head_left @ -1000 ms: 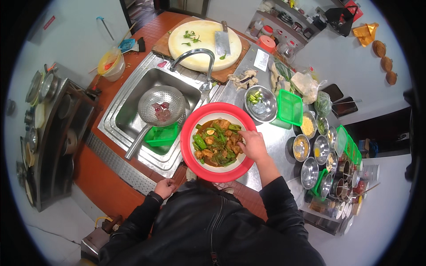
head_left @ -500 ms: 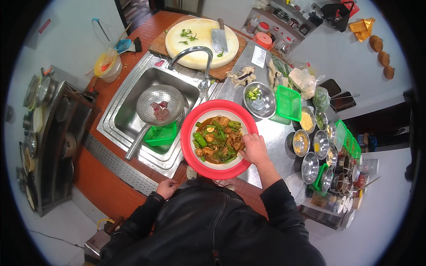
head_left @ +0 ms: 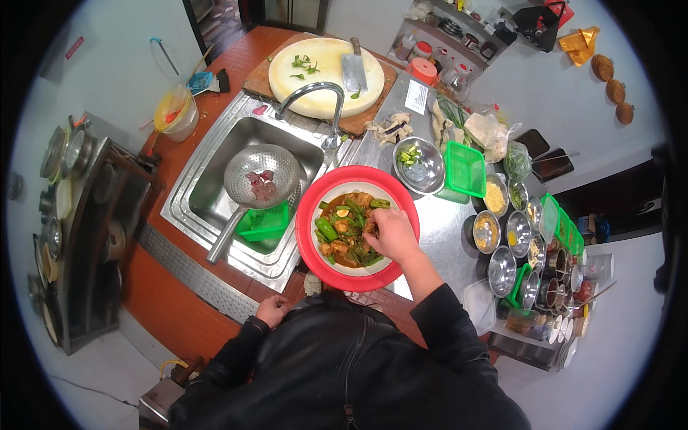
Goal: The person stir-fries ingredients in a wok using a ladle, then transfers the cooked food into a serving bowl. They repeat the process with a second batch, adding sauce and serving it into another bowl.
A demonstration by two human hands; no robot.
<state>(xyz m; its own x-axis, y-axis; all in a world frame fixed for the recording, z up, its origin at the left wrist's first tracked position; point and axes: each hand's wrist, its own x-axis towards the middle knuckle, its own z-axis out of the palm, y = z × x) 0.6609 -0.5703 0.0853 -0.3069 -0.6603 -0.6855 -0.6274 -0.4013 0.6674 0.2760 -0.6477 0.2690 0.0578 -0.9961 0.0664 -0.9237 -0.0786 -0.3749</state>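
Stew (head_left: 335,247) of green peppers and brown chunks in dark sauce lies in a round white dish (head_left: 355,185) with a broad red ring (head_left: 304,236) around it, at the centre of the frame. The right hand (head_left: 394,235) bends down over its right side, fingertips drawn together at the food; whether they grip a piece, I cannot tell. The step in hand looks like handling the food directly, and that calls for a light pinch, since the sauce is probably slippery. Lower, left of centre, the left hand (head_left: 273,311) is loosely curled beside the body; whether it holds anything, I cannot tell. A white printed sheet (head_left: 416,96) lies upper right of centre, and a small red sign (head_left: 74,44) marks the upper-left wall, both too small to read.
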